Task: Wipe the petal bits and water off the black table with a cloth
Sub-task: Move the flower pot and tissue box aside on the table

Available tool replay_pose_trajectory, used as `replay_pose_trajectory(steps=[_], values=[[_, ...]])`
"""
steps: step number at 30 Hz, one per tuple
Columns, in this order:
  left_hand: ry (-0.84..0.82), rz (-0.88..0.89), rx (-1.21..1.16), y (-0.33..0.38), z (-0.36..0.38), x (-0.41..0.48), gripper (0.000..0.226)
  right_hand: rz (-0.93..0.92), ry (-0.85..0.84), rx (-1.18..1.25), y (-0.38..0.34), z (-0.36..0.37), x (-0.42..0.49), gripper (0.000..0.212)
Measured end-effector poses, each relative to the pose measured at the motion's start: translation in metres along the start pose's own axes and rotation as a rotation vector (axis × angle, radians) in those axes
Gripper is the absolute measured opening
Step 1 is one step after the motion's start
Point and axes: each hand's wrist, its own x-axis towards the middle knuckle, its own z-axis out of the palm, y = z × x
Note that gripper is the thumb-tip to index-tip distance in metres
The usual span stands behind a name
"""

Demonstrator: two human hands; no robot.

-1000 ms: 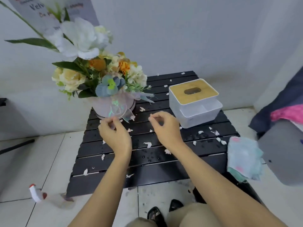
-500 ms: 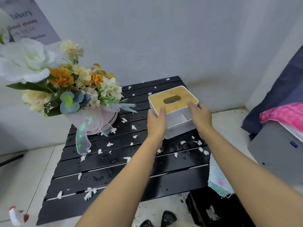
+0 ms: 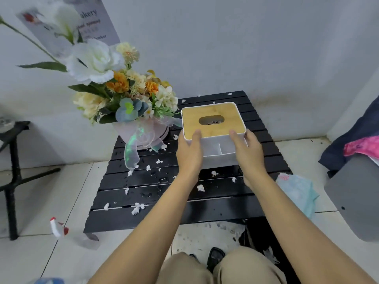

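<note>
- We grip the white box [image 3: 213,138] with both hands: the left hand [image 3: 189,154] clamps its left side, thumb on the rim of the bamboo lid [image 3: 213,119]; the right hand [image 3: 249,152] clamps its right side, thumb likewise on the rim.
- Both sets of fingers are closed on the box; those wrapped round the far sides are hidden, so we cannot tell how far they reach.
- We cannot tell whether the box rests on the table [image 3: 155,214] or sits just above it.
- Judgement: we hold the box in order to shift it, since petal bits [image 3: 137,208] and water drops [image 3: 162,179] lie just below our wrists and likely under the box.
- The open tray at the box front, between our palms, looks empty, so tipping should spill nothing.
- The cloth [image 3: 297,191], pale blue-green, hangs off the table edge beside our right forearm, untouched; wiping is not yet begun.
- The bouquet [image 3: 123,95] in its pale pot stands just beyond our left fingertips, a ribbon trailing onto the wet slats; it blocks that corner.
- A spray bottle [image 3: 58,227] lies on the floor, well left of our left arm.
- Writing: through the lid slot we read "OKU", possibly partial.
- The card [image 3: 90,27] behind the flowers shows "akery" and "ember"; the rest is blurred.
</note>
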Motion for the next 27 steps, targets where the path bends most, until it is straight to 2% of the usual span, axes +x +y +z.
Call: replay_pose_trajectory(steps=[2, 5, 10, 12, 15, 17, 21, 25, 27], values=[[0.065, 0.004, 0.003, 0.000, -0.036, -0.008, 0.042, -0.022, -0.079, -0.017, 0.001, 0.019, -0.027, 0.031], [0.158, -0.044, 0.035, -0.004, -0.087, -0.016, 0.057, -0.042, -0.180, -0.029, 0.008, 0.053, -0.062, 0.034], [0.255, -0.118, 0.037, -0.017, -0.168, -0.008, 0.034, -0.025, -0.421, -0.061, 0.025, 0.108, -0.097, 0.046], [0.277, -0.119, 0.029, -0.021, -0.192, 0.001, 0.039, 0.003, -0.534, -0.074, 0.033, 0.127, -0.100, 0.061], [0.276, -0.120, 0.038, -0.032, -0.215, 0.016, 0.046, 0.007, -0.641, -0.108, 0.039, 0.145, -0.097, 0.070], [0.246, -0.132, 0.076, -0.041, -0.221, 0.024, 0.047, -0.014, -0.646, -0.178, 0.040, 0.152, -0.093, 0.071], [0.226, -0.144, 0.167, -0.057, -0.224, 0.033, 0.071, -0.022, -0.599, -0.248, 0.045, 0.155, -0.089, 0.072], [0.204, -0.126, 0.234, -0.051, -0.223, 0.028, 0.055, -0.018, -0.603, -0.270, 0.045, 0.141, -0.092, 0.062], [0.287, -0.004, 0.308, -0.049, -0.222, 0.024, 0.055, -0.017, -0.600, -0.301, 0.040, 0.125, -0.096, 0.053]])
